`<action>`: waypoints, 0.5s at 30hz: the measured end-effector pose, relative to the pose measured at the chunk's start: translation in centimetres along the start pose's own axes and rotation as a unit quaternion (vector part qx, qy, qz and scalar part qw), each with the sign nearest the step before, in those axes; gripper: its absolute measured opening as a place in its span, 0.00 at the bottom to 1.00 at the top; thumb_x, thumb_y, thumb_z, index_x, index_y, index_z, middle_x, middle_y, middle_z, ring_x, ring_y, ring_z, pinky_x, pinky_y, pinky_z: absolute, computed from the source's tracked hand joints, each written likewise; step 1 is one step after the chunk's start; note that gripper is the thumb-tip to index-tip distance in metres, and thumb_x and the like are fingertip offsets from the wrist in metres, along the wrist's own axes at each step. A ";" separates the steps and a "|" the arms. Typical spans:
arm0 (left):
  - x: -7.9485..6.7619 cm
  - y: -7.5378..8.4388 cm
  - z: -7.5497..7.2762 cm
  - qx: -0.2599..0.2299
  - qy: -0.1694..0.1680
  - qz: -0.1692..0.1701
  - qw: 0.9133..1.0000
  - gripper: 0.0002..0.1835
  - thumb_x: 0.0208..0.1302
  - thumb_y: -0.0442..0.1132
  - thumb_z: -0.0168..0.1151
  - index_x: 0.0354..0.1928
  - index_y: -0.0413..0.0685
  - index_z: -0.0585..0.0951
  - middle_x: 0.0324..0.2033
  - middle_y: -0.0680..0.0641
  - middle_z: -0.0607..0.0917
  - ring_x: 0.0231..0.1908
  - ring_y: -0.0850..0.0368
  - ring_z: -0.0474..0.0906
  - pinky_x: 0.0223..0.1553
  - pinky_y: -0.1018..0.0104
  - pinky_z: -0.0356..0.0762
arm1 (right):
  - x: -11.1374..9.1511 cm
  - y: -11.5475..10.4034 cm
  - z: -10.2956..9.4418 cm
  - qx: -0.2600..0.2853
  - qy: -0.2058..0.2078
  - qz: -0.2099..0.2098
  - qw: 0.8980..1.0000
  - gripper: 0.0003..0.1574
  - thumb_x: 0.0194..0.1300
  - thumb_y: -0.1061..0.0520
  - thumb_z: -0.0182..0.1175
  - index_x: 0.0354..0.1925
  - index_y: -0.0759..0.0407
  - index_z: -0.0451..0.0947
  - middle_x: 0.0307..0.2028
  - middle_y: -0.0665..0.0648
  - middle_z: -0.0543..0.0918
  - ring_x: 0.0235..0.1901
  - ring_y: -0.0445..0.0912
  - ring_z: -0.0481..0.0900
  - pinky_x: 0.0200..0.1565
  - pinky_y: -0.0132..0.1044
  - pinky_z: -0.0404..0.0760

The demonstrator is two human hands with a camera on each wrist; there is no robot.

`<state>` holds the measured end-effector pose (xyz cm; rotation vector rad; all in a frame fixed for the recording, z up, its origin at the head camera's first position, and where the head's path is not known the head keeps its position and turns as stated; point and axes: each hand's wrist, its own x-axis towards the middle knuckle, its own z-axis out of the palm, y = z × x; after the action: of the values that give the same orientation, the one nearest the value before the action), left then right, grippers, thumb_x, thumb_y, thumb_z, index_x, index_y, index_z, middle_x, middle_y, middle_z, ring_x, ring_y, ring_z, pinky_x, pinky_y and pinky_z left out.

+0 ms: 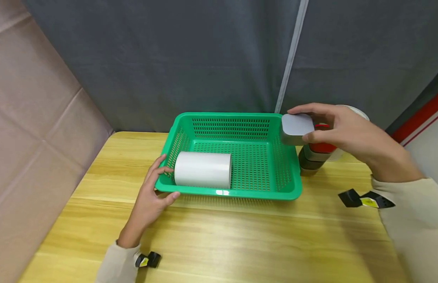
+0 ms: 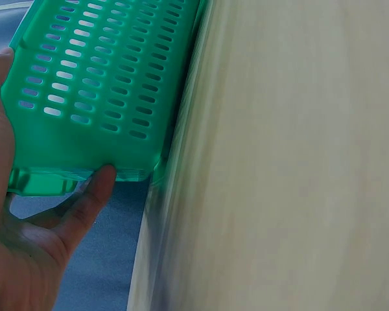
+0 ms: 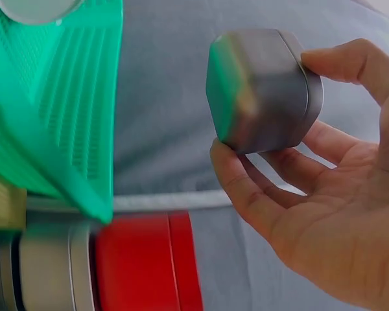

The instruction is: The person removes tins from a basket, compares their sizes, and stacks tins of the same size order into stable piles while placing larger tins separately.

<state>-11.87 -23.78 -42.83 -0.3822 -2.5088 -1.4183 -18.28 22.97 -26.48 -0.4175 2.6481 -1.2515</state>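
My right hand (image 1: 340,127) pinches a small grey metal tin (image 1: 297,129) with rounded corners between thumb and fingers. It holds the tin up at the right end of a green plastic basket (image 1: 233,194). In the right wrist view the tin (image 3: 266,91) looks shiny, with a lid seam, and reflects green. My left hand (image 1: 151,196) grips the basket's front left corner, thumb at the front and fingers over the side rim. Inside the basket, toward the left, a white cylinder (image 1: 202,169) lies on its side.
Right of the basket stands a stack of tins with a red tin (image 3: 146,259) on top, above a silver tin (image 3: 48,269) and a darker one. A white round item (image 1: 358,112) shows partly behind my right hand. A grey curtain (image 1: 169,59) hangs behind the wooden table (image 1: 233,239).
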 end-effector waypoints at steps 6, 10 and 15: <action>0.0 0.0 0.0 0.002 -0.001 -0.003 1.000 0.31 0.54 0.29 0.79 0.59 0.46 0.77 0.82 0.55 0.58 0.82 0.41 0.47 0.70 0.24 0.53 | -0.9 2.3 -1.7 0.001 0.023 0.002 1.000 0.34 0.73 0.60 0.63 0.71 0.38 0.73 0.61 0.49 0.74 0.55 0.46 0.72 0.45 0.29 0.76; 0.0 0.0 0.0 0.000 -0.001 -0.001 1.000 0.30 0.54 0.29 0.78 0.59 0.46 0.77 0.82 0.53 0.59 0.82 0.39 0.47 0.70 0.23 0.53 | -1.3 3.7 -2.6 -0.004 0.036 0.008 0.999 0.35 0.74 0.61 0.62 0.73 0.39 0.71 0.62 0.48 0.73 0.54 0.45 0.72 0.45 0.27 0.74; 0.0 0.0 0.0 0.001 0.002 0.003 1.000 0.30 0.54 0.30 0.78 0.59 0.47 0.77 0.82 0.53 0.59 0.82 0.40 0.47 0.70 0.24 0.53 | -1.6 5.0 -3.5 0.000 0.043 0.011 0.999 0.35 0.74 0.61 0.62 0.74 0.40 0.70 0.63 0.46 0.72 0.55 0.42 0.71 0.46 0.25 0.72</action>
<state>-11.84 -23.78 -42.86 -0.3864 -2.5039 -1.4121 -18.60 29.01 -28.10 -0.3412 2.7169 -1.2900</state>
